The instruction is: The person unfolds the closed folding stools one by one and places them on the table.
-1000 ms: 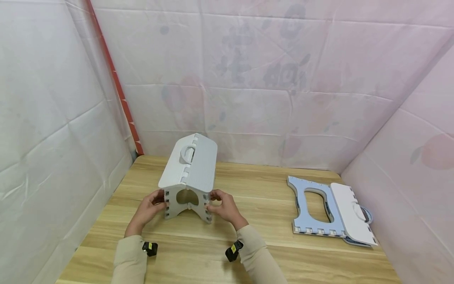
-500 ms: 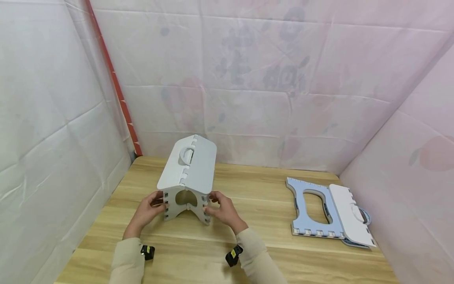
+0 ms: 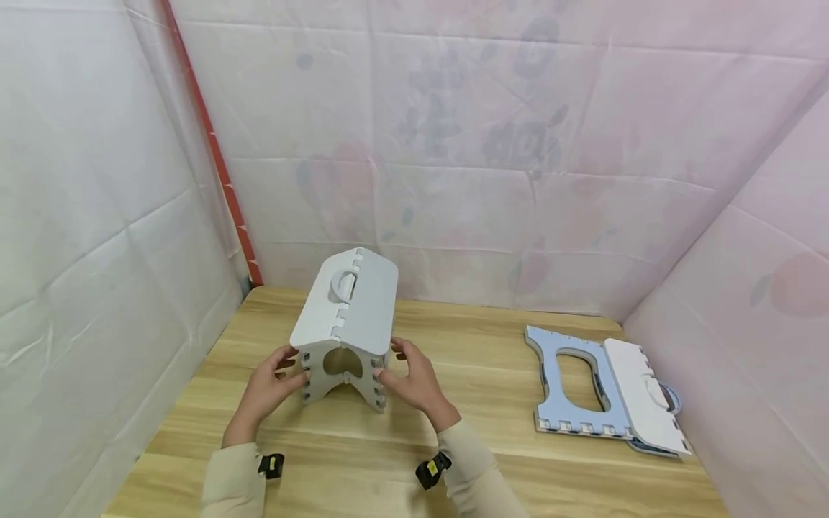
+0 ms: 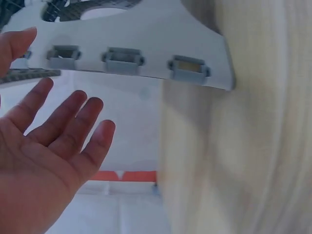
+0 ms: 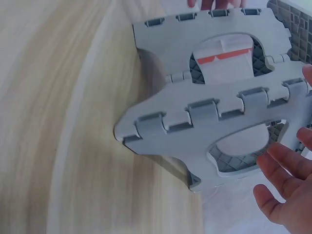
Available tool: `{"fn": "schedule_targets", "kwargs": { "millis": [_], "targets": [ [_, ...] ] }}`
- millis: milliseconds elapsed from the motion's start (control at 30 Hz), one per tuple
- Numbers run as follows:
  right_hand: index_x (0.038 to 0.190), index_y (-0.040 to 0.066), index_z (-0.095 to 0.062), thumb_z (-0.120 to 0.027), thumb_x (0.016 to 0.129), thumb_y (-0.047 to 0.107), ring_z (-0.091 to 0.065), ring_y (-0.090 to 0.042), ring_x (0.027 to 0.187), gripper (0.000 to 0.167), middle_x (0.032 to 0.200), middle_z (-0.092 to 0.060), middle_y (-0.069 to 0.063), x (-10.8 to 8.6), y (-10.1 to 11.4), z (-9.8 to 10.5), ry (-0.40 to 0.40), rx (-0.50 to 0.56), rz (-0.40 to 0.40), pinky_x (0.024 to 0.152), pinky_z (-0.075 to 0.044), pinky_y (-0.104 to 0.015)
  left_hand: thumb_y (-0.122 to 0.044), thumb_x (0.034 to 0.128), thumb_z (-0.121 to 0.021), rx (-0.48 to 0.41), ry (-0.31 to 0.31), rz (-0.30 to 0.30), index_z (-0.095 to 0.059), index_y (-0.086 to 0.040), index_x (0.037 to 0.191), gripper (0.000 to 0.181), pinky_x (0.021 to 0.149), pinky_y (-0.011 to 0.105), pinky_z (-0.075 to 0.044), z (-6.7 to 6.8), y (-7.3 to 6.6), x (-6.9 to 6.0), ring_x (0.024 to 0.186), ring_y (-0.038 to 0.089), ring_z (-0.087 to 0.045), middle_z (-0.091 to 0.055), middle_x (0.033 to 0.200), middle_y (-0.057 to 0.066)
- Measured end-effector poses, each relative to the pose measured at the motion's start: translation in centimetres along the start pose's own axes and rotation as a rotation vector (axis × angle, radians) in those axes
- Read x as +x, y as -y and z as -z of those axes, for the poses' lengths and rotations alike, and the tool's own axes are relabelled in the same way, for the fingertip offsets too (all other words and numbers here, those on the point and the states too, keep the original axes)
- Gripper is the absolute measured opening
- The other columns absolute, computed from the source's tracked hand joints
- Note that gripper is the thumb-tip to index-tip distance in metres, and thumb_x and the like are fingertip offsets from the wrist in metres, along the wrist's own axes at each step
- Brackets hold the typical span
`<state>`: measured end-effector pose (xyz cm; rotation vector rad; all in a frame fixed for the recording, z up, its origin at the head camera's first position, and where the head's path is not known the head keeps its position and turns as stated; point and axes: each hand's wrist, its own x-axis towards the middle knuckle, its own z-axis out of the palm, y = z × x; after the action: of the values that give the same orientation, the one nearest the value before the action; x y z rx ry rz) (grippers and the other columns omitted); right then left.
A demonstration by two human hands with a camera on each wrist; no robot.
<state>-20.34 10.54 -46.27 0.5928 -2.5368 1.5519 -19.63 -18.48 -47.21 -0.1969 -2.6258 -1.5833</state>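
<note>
Left hand (image 3: 264,388) and right hand (image 3: 417,381) flank the stool (image 3: 371,306) — fingers (image 4: 77,126) loosely extended, seemingly spread slightly wider than a moment ago, no grip evident; the peaked stool stands little changed between them — apparently self-supporting; thumb contact cannot be told.

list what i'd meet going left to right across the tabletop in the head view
left hand, pale grey stool, right hand, flat blue-and-white stool
</note>
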Motion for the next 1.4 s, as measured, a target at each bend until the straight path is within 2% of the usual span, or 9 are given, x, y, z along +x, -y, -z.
{"fn": "schedule_targets", "kwargs": {
  "millis": [200, 433, 667, 833, 1000, 1167, 1400],
  "targets": [
    [0.136, 0.001, -0.041, -0.067, 0.083, 0.030, -0.050, -0.032, 0.108, 0.066, 0.128, -0.049, -0.019, 0.2, 0.6, 0.6, -0.029, -0.040, 0.026, 0.088, -0.041, -0.048, -0.025, 0.0811, -0.073, 0.036, -0.070, -0.067, -0.046, -0.001, 0.133, 0.063, 0.087, 0.054, -0.040, 0.6, -2.1, -0.2, 0.108, 0.039, -0.050, -0.049, 0.128, 0.020],
    [0.134, 0.003, -0.045, -0.067, 0.082, 0.028, -0.049, -0.028, 0.111, 0.062, 0.127, -0.050, -0.016, 1.0, 1.3, 1.1, -0.069, -0.082, 0.139, 0.090, -0.041, -0.046, -0.024, 0.0791, -0.075, 0.122, -0.165, -0.151, -0.051, -0.005, 0.129, 0.059, 0.083, 0.054, -0.041, 1.4, -3.8, -0.3, 0.105, 0.038, -0.051, -0.049, 0.124, 0.019],
    [0.130, 0.005, -0.050, -0.069, 0.080, 0.028, -0.048, -0.028, 0.112, 0.059, 0.127, -0.052, -0.012, 1.6, 2.0, 1.4, -0.093, -0.138, 0.148, 0.090, -0.040, -0.046, -0.014, 0.0723, -0.079, 0.159, -0.262, -0.287, -0.058, -0.003, 0.120, 0.054, 0.078, 0.051, -0.042, 1.4, -5.0, 0.0, 0.102, 0.037, -0.052, -0.055, 0.113, 0.018],
    [0.129, 0.009, -0.052, -0.068, 0.080, 0.029, -0.045, -0.029, 0.116, 0.056, 0.127, -0.051, -0.013, 2.2, 2.5, 1.4, -0.091, -0.178, 0.158, 0.091, -0.038, -0.049, -0.012, 0.0703, -0.080, 0.166, -0.269, -0.357, -0.062, -0.005, 0.117, 0.051, 0.078, 0.049, -0.040, 1.2, -5.8, 0.3, 0.102, 0.032, -0.051, -0.056, 0.112, 0.015],
    [0.126, 0.010, -0.055, -0.070, 0.078, 0.029, -0.047, -0.027, 0.110, 0.054, 0.121, -0.051, -0.013, 2.8, 3.2, 1.4, -0.107, -0.214, 0.208, 0.088, -0.040, -0.046, -0.010, 0.0699, -0.080, 0.154, -0.254, -0.395, -0.064, -0.005, 0.114, 0.047, 0.084, 0.053, -0.039, 0.9, -6.3, 0.8, 0.106, 0.033, -0.051, -0.056, 0.115, 0.015],
    [0.121, 0.010, -0.058, -0.069, 0.077, 0.028, -0.044, -0.031, 0.114, 0.049, 0.123, -0.050, -0.017, 3.5, 3.9, 1.2, -0.120, -0.255, 0.279, 0.090, -0.037, -0.050, -0.010, 0.0702, -0.080, 0.147, -0.241, -0.414, -0.066, -0.005, 0.111, 0.043, 0.085, 0.055, -0.040, 0.7, -6.9, 0.9, 0.107, 0.034, -0.051, -0.055, 0.117, 0.016],
    [0.115, 0.012, -0.061, -0.067, 0.078, 0.028, -0.045, -0.033, 0.111, 0.041, 0.122, -0.050, -0.017, 4.5, 4.6, 0.2, -0.108, -0.304, 0.424, 0.088, -0.038, -0.049, -0.009, 0.0717, -0.078, 0.171, -0.236, -0.515, -0.068, -0.006, 0.105, 0.035, 0.083, 0.050, -0.044, 0.1, -6.8, 1.5, 0.106, 0.032, -0.053, -0.058, 0.114, 0.016]
  ]
}}
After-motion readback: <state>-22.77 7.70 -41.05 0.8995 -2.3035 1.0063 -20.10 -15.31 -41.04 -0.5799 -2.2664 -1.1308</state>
